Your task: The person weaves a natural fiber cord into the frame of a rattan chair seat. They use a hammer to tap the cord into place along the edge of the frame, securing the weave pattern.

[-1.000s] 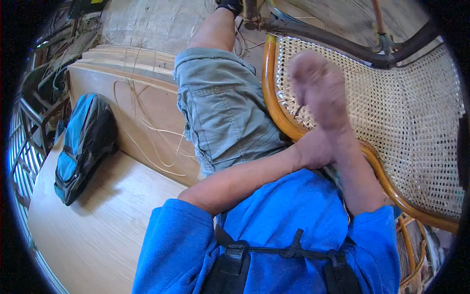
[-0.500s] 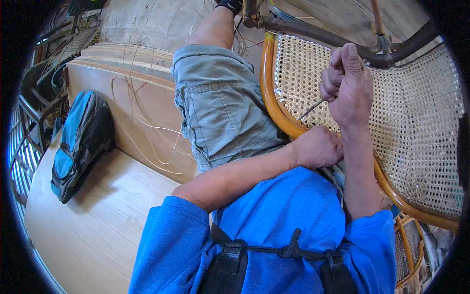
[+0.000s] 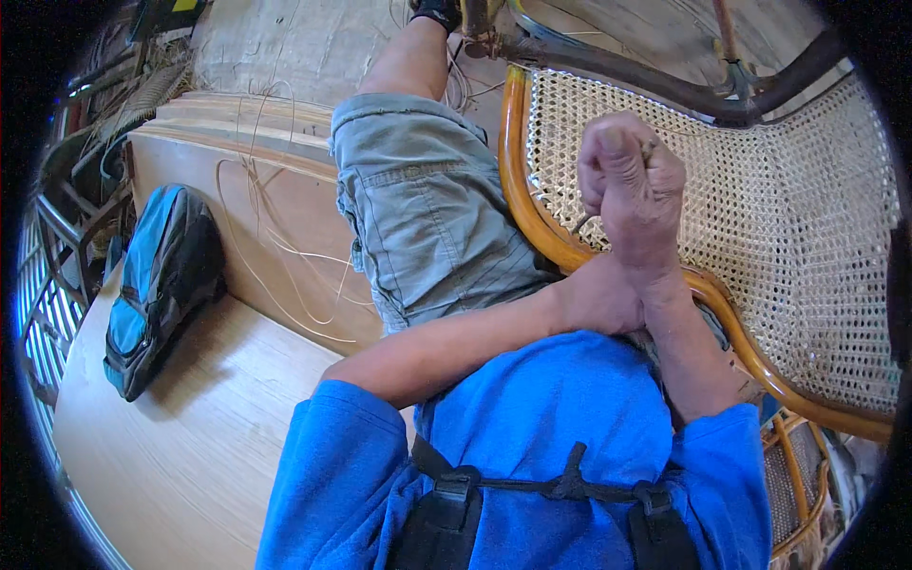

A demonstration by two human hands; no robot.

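A person's right hand (image 3: 632,185) is curled in a tight fist around a slim rod-like tool (image 3: 581,225), its exposed end near the curved rattan frame (image 3: 514,152) of a woven-cane chair (image 3: 798,218) beside gray-green shorts (image 3: 418,204); the left hand (image 3: 606,293) sits at the right wrist, fingers hidden, their grip impossible to tell; a blue-and-black backpack (image 3: 157,285) rests at left.

glossy wooden frame (image 3: 513,152), woven cane mesh (image 3: 755,204)
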